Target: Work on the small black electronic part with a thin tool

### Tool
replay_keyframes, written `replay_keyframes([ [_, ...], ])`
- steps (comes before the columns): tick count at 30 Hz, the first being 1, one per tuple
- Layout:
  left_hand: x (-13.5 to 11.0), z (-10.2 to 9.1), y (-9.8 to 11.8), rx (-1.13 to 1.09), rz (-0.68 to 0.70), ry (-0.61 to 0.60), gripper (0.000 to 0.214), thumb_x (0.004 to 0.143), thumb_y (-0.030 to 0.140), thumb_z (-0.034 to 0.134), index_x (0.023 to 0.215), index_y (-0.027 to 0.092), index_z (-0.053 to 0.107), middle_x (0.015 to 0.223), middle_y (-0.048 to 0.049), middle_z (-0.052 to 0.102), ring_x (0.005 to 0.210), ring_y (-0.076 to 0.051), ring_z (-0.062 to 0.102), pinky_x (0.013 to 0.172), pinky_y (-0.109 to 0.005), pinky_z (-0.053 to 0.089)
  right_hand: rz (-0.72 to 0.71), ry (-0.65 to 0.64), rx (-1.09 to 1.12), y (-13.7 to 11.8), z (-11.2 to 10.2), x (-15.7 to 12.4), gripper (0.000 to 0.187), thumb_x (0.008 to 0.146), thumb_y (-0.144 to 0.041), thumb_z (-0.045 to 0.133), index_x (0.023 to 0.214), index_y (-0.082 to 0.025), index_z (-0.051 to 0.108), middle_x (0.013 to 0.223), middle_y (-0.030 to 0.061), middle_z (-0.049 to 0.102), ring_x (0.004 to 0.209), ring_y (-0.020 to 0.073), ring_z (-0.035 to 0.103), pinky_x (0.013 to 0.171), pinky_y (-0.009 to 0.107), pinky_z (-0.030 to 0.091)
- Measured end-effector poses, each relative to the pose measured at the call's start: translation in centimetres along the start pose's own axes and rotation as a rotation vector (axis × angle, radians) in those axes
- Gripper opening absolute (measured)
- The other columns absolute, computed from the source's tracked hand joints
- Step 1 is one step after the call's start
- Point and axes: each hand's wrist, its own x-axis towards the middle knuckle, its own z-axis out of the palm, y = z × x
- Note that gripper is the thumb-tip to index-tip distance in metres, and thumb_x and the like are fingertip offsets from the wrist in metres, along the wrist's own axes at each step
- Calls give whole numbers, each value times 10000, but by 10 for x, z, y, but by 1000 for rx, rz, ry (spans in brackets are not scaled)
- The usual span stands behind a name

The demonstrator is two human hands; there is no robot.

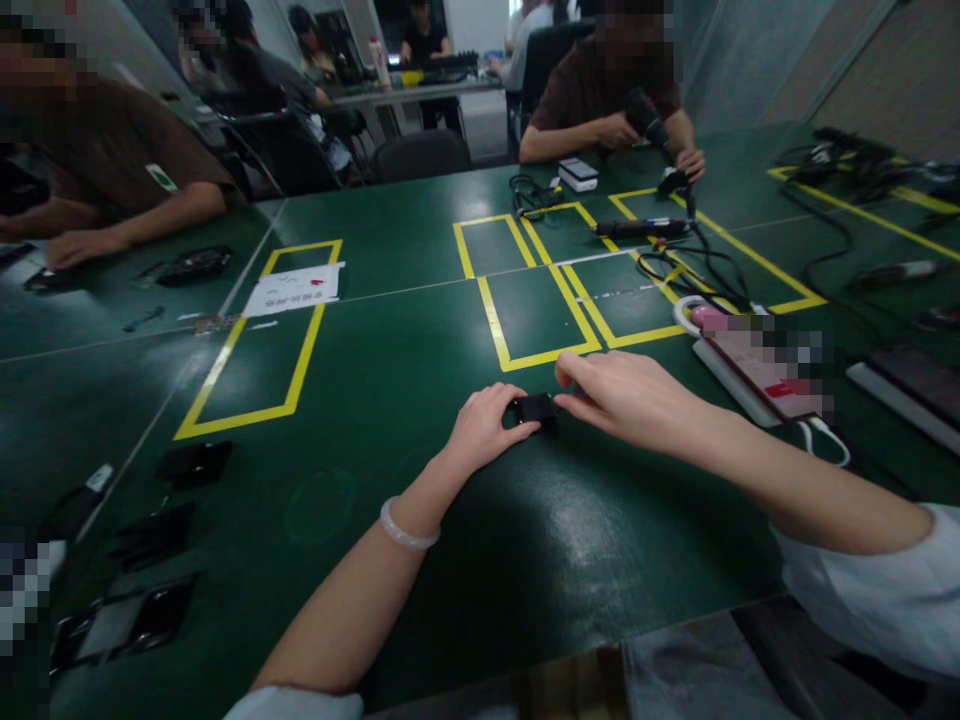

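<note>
A small black rectangular part (535,409) lies on the green table (420,330) just below a yellow taped box. My left hand (487,428) is curled around its left end, fingers pinching it. My right hand (626,397) comes in from the right, fingers closed on the part's right end, with the index finger pointing left above it. A pale bangle (407,528) sits on my left wrist.
Several flat black parts (154,535) lie at the table's left near edge. A power strip (757,375) and cables sit to the right. A paper sheet (294,289) rests in a taped box. Across the table a person holds a black tool (646,118); another person's arm (120,225) rests at left.
</note>
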Motion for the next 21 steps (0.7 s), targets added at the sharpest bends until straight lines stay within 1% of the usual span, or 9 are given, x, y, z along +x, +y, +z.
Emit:
replay_keyframes([
  [2,0,-1,0,0,-6,-3,337,842,471,633,1053,218,564,988,-29,624,939,-222,593,809,-347,455,23,-5,-40,-1,0,1,204,951,-371,394,951,-202,509,805,54,684,684,206,623,547,286,233],
  [4,0,-1,0,1,-7,-3,341,845,478,628,1057,218,563,989,-32,625,940,-223,595,812,-349,456,32,-8,-62,-1,0,2,186,955,-326,374,941,-199,509,805,56,684,672,202,622,540,287,224],
  [7,0,0,0,7,-4,3,335,847,476,626,1050,217,563,986,-32,625,933,-222,595,808,-347,455,16,-4,-21,1,2,1,124,927,-252,399,983,-194,493,842,56,682,689,183,618,538,274,241],
  [10,0,2,-2,13,1,12,330,847,476,627,1043,218,564,983,-27,623,928,-219,593,798,-343,452,-5,-1,25,3,2,-1,135,903,-241,429,1020,-194,479,859,51,677,697,173,614,541,265,257],
  [13,0,2,-2,11,5,17,330,848,474,630,1045,218,566,980,-22,621,921,-215,590,799,-342,449,13,0,5,1,0,-1,138,924,-290,419,1000,-195,483,848,55,679,701,183,621,537,269,244],
  [16,-1,2,-2,9,6,12,336,846,473,631,1051,215,567,977,-23,621,920,-215,589,799,-342,449,59,-29,-72,-2,-2,0,215,956,-371,377,970,-194,498,767,56,675,673,207,628,513,282,198],
  [18,-1,1,-2,7,5,10,339,848,476,628,1055,215,565,983,-25,621,926,-215,590,804,-342,450,72,-50,-79,-3,-3,1,202,958,-342,370,986,-188,497,758,53,674,667,209,631,506,283,188],
  [21,-1,2,-2,3,3,11,343,848,482,627,1055,217,562,991,-26,621,931,-214,589,813,-340,450,65,-57,-27,-2,-3,0,147,936,-279,398,1000,-181,486,811,51,679,695,201,636,506,278,206],
])
